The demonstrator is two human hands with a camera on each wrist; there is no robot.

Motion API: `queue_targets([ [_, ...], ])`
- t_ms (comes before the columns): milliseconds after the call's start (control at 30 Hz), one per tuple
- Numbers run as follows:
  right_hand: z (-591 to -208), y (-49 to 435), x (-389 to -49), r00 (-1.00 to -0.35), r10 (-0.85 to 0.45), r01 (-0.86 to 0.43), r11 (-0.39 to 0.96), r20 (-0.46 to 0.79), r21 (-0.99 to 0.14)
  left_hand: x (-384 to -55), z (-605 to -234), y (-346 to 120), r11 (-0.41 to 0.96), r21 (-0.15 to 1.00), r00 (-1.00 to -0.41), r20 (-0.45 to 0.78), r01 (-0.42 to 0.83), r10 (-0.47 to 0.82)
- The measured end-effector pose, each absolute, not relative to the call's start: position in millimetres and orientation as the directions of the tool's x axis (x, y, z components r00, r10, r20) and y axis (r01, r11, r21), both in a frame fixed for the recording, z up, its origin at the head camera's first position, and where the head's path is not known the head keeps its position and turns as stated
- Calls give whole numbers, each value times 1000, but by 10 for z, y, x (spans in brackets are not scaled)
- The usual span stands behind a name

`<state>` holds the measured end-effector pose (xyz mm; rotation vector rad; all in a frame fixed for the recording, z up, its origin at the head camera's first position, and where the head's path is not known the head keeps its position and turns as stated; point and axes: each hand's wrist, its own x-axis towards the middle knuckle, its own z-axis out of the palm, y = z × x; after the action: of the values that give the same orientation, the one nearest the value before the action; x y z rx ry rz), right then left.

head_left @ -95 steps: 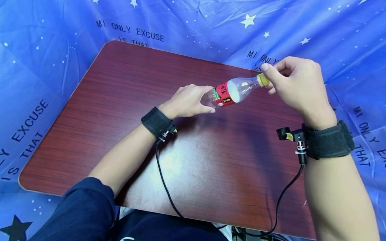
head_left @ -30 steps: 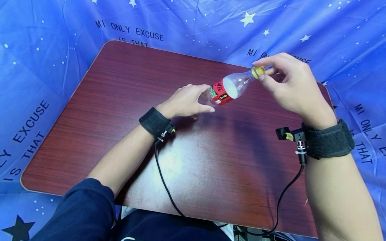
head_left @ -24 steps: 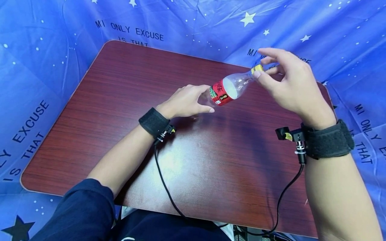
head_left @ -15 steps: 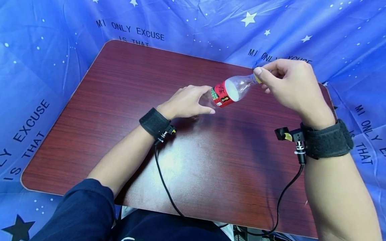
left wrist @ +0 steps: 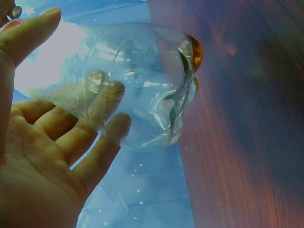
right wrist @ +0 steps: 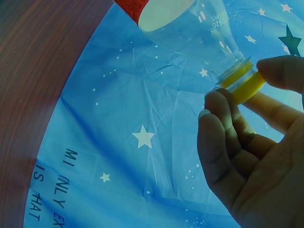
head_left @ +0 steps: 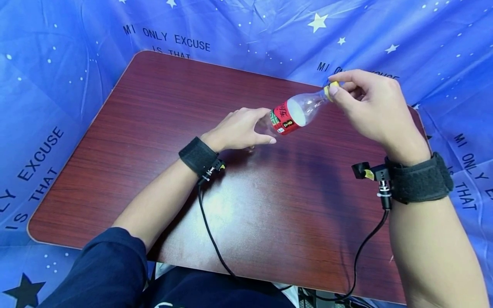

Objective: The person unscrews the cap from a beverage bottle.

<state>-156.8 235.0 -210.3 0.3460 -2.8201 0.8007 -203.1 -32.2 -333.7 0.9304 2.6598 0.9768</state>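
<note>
A clear plastic bottle (head_left: 313,106) with a red label (head_left: 284,119) is held tilted above the table, neck up to the right. My left hand (head_left: 240,128) grips its lower part, thumb on the near side and fingers round the far side. In the left wrist view, a little amber liquid (left wrist: 196,53) shows at the bottle's base. My right hand (head_left: 371,107) pinches the yellow cap (head_left: 332,90) between thumb and fingers. The right wrist view shows the cap (right wrist: 248,89) at the neck, with a gap between it and a yellow ring (right wrist: 236,73) below.
The dark red wooden table (head_left: 154,107) lies under both hands. Blue cloth (head_left: 246,38) with stars and lettering hangs around it. Each wrist wears a black strap with a small camera, and black cables (head_left: 209,231) run from them over the table's front edge.
My right fingers have loosened, spread and closed on the cap again, turning over it. The bottle has tipped slightly up and shifted a little left since the earliest frame. My left hand keeps its grip.
</note>
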Motion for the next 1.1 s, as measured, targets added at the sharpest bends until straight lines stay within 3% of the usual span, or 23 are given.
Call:
queue_targets([
  [300, -2087, 2365, -1566, -921, -234, -360, 816, 311, -452, -2047, -3351, -306, 585, 641, -798, 73, 497, 598],
  [533, -2085, 2437, -1551, -917, -188, -349, 807, 352, -477, -2061, -3359, -319, 565, 675, -805, 73, 475, 589],
  [767, -2128, 2544, -1552, -947, -155, -286, 805, 281, -520, -2078, -3380, -295, 510, 712, -791, 105, 483, 603],
  [1100, -2216, 2648, -1531, -961, -171, -260, 819, 215, -512, -2093, -3365, -352, 497, 731, -815, 139, 467, 562],
])
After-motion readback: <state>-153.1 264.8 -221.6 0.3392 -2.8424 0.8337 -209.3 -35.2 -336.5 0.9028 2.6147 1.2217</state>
